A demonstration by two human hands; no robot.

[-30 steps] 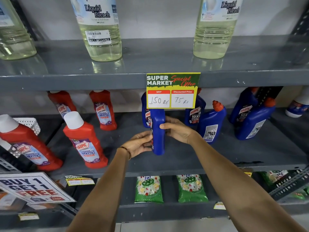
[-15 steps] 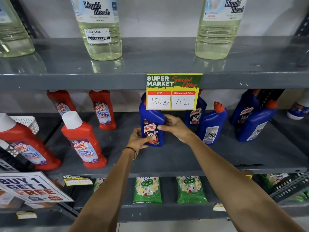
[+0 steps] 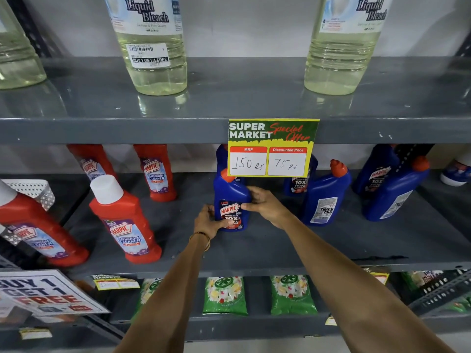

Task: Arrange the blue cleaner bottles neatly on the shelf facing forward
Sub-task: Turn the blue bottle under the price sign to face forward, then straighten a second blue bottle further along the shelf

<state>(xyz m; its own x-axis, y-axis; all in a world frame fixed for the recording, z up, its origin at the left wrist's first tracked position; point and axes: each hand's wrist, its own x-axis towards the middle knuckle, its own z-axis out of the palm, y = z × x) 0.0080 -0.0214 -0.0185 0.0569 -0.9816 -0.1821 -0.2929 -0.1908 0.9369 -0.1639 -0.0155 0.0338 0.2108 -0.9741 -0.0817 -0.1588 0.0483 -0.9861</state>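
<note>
A blue cleaner bottle (image 3: 230,200) with a red cap stands upright on the grey middle shelf (image 3: 280,248), its front label facing me. My left hand (image 3: 207,221) grips its lower left side and my right hand (image 3: 262,203) grips its right side. Another blue bottle (image 3: 221,156) stands right behind it, partly hidden by the price sign. To the right, a blue bottle (image 3: 325,194) shows its back label, with another (image 3: 298,183) behind it showing its front. Two more blue bottles (image 3: 392,192) stand at the far right, the front one turned backwards.
A yellow price sign (image 3: 272,147) hangs from the upper shelf edge over the blue bottles. Red cleaner bottles (image 3: 125,220) fill the shelf's left side. Large bleach bottles (image 3: 150,44) stand on the top shelf. Green pouches (image 3: 225,295) lie on the shelf below.
The bottle was held sideways off the shelf a second ago. It has since been turned label-forward and set upright on the shelf, with both hands still on it.
</note>
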